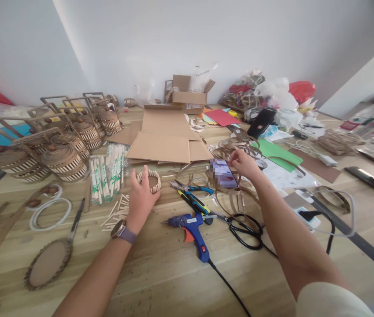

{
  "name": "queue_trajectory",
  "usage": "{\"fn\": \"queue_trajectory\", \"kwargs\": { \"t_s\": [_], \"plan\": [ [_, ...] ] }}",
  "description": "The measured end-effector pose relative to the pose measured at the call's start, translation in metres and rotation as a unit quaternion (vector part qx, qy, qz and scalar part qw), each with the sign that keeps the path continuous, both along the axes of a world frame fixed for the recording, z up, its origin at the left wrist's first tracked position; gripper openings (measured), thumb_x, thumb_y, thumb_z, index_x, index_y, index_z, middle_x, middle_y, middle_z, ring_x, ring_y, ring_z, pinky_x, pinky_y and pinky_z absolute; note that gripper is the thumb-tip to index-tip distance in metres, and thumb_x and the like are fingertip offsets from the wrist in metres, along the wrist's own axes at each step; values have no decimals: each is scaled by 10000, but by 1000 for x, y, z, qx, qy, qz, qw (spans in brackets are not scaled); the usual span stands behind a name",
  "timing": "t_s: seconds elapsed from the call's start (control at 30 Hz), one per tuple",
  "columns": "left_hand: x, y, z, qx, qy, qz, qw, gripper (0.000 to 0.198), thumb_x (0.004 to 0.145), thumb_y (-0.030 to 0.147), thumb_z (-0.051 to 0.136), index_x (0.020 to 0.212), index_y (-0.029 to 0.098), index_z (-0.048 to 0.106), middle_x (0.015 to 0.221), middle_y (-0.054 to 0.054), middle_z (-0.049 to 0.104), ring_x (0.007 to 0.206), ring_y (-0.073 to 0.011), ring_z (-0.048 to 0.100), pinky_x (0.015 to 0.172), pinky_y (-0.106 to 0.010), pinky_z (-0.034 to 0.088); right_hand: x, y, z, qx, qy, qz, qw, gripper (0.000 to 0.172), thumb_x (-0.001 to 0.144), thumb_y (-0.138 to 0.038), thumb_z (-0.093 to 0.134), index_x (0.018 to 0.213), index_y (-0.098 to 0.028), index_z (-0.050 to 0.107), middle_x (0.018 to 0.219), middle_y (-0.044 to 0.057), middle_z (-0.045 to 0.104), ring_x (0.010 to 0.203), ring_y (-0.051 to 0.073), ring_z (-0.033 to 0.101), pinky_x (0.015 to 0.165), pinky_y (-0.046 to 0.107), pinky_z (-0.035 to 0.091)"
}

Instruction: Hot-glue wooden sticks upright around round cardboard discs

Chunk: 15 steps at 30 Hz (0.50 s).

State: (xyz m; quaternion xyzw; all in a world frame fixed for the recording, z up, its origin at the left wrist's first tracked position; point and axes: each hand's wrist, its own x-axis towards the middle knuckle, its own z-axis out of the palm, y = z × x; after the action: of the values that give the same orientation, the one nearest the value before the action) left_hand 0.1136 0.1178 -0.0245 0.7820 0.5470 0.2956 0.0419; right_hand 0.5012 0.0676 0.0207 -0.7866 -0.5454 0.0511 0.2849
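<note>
My left hand (142,199) reaches over a small round basket (154,181), a brown base ringed with short upright pale sticks. Its thumb and fingers are around the near side of the wall. Loose short sticks (118,213) lie left of that wrist. My right hand (242,162) is at the right edge of a lit phone (223,173), beside coiled brown paper strips (236,145). Its fingers are curled together, and what they hold, if anything, is hidden. A blue hot glue gun (191,231) rests on its side between my forearms, with blue-handled pliers (193,188) beyond it.
Finished lidded baskets (66,160) with tall handles crowd the left. Wrapped stick packs (107,171) lie beside cardboard sheets (160,143). Black scissors (246,231), a power strip (304,211) and cables are on the right. A woven oval piece (48,264) is at near left.
</note>
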Motion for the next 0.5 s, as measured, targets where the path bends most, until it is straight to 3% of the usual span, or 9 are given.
{"fn": "queue_trajectory", "kwargs": {
  "t_s": [0.2,0.5],
  "plan": [
    [-1,1,-2,3,-2,-3,1000,964,699,259,793,1505,143,277,1497,-289,225,1216,-429,547,902,-489,536,-4,-16,-5,-16,10,10,1000,272,717,-50,464,923,-220,517,772,33,733,738,225,720,682,309,533],
    [0,0,1,3,2,1,1000,940,711,262,780,1501,131,287,1492,-300,229,1225,-442,538,893,-502,540,-7,-19,-2,-16,2,12,1000,256,742,-74,468,948,-210,534,796,42,736,758,223,719,689,296,510]
  ]
}}
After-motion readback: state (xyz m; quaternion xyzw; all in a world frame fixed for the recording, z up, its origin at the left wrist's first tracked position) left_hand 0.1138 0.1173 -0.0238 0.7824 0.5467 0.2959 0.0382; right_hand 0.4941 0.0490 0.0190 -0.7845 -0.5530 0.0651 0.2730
